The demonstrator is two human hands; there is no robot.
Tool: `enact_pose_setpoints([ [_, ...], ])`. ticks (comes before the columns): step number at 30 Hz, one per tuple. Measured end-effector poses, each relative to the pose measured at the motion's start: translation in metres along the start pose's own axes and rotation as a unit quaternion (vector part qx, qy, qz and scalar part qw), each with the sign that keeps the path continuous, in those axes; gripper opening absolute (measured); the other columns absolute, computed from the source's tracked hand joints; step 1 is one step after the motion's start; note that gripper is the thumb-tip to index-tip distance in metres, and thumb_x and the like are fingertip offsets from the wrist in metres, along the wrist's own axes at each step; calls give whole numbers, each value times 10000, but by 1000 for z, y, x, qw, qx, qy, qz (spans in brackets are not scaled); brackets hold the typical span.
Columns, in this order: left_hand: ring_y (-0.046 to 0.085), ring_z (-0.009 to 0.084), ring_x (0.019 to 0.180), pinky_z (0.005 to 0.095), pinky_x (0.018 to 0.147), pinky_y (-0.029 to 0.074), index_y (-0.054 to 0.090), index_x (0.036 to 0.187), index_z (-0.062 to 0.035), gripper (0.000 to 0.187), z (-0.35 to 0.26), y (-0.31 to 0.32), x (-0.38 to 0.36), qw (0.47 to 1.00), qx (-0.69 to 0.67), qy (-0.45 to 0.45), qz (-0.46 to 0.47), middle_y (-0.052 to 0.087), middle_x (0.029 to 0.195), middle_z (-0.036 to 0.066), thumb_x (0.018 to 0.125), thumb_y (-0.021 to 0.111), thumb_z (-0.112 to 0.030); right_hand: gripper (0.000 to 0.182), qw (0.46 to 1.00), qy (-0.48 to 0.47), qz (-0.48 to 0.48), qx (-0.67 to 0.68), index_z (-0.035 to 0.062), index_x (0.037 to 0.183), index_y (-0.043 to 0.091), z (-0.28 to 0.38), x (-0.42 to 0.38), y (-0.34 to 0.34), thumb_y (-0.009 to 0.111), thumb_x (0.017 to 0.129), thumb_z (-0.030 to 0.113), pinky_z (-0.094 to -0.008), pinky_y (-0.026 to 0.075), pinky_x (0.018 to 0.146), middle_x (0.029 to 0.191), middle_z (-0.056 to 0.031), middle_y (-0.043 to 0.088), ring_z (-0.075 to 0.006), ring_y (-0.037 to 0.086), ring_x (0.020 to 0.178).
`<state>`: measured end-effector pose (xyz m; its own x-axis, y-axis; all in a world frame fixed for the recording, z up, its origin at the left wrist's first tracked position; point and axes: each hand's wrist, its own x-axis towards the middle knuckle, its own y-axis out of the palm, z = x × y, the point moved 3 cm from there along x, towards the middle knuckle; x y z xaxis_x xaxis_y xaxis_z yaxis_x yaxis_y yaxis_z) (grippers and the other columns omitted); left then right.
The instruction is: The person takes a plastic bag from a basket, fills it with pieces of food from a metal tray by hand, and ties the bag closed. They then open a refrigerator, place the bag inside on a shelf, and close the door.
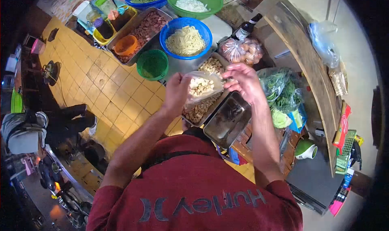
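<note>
My left hand [177, 92] is closed on the left side of a clear plastic bag [208, 92]. The bag's mouth faces up, and pale diced cubes [200, 86] show inside. At the bag's right rim my right hand [246, 82] has its fingers drawn together; what lies between them is too small to make out. Below the bag, a metal tray [198, 122] holds more diced pieces, partly covered by the bag and my hands. Against that tray's right side sits a dark rectangular pan [227, 119].
Beyond my hands are a blue basket of noodles [185, 42], a green basket [152, 65], a tray of chopped meat [139, 32] and a green basin [194, 6]. To the right are bagged round items [241, 50], a bottle [248, 27], leafy greens [281, 91]. A lit stove [56, 187] is lower left.
</note>
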<state>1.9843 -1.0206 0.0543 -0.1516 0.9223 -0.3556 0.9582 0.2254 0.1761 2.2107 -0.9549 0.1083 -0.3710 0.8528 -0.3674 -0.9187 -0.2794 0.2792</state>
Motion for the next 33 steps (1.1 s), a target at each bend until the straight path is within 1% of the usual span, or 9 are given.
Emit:
enact_pose_setpoints([
  [6, 523, 82, 647, 224, 448, 437, 564, 908, -98, 153, -87, -16, -29, 992, -123, 2, -19, 544, 795, -2, 940, 551, -247, 165, 981, 87, 10, -176, 18, 936, 589, -85, 6, -21, 553, 795, -59, -307, 559, 633, 806, -88, 643, -183, 645, 711],
  [9, 477, 52, 612, 187, 473, 362, 586, 981, -99, 167, -130, -24, -45, 988, -121, 42, -87, 555, 825, -27, 965, 511, -248, 300, 842, -138, 164, -496, 102, 1013, 643, -150, 22, 27, 615, 725, 20, -352, 498, 815, 899, -93, 668, -217, 634, 883],
  [11, 477, 32, 607, 173, 474, 354, 585, 987, -80, 181, -138, -43, -45, 984, -142, 79, -68, 562, 836, -28, 970, 498, -238, 338, 762, 47, 162, -625, 6, 1073, 582, -195, 30, 59, 531, 837, 242, -413, 477, 867, 1025, -210, 621, -357, 602, 965],
  [16, 537, 45, 655, 195, 484, 427, 561, 961, -123, 69, -142, -83, -55, 976, -161, 130, -66, 605, 880, -31, 956, 515, -174, 238, 843, 82, 12, -532, 93, 1011, 621, -239, 42, 79, 541, 815, 202, -495, 474, 880, 1128, -191, 522, -396, 600, 935],
  [21, 535, 33, 633, 193, 446, 421, 549, 908, -130, 76, -126, -113, -61, 971, -197, 85, -102, 610, 893, -20, 961, 508, -165, 267, 781, -129, 70, -607, 28, 1032, 630, -211, 32, 50, 484, 906, 213, -434, 496, 818, 954, -203, 631, -331, 625, 903],
  [25, 561, 70, 665, 209, 477, 448, 551, 904, -113, 117, -105, -127, -58, 986, -154, 5, -65, 589, 867, -15, 950, 525, -217, 162, 960, -112, -66, -248, 50, 1005, 653, -247, 36, 8, 633, 847, 77, -296, 515, 726, 912, -106, 665, -175, 619, 780],
  [28, 516, 102, 668, 239, 542, 450, 564, 986, -70, 134, -91, -135, -53, 990, -135, -42, -15, 549, 828, 11, 948, 511, -186, 188, 928, 52, -201, -310, 47, 1041, 640, -190, 6, 32, 643, 856, 85, -292, 511, 683, 882, -50, 661, -138, 600, 758],
  [30, 512, 95, 641, 229, 492, 434, 560, 973, -64, 134, -91, -135, -51, 986, -142, -80, -46, 550, 829, 18, 946, 516, -188, 179, 935, -9, -284, -213, 17, 1055, 632, -203, 9, 24, 614, 879, 45, -271, 473, 492, 810, -62, 642, -110, 550, 583],
  [33, 535, 119, 667, 233, 504, 448, 551, 962, -65, 134, -72, -144, -34, 976, -189, -67, 91, 555, 833, 35, 945, 521, -194, 82, 939, 33, -324, -113, 36, 955, 638, -215, 1, 14, 592, 890, 53, -260, 451, 491, 765, -37, 623, -103, 541, 602],
])
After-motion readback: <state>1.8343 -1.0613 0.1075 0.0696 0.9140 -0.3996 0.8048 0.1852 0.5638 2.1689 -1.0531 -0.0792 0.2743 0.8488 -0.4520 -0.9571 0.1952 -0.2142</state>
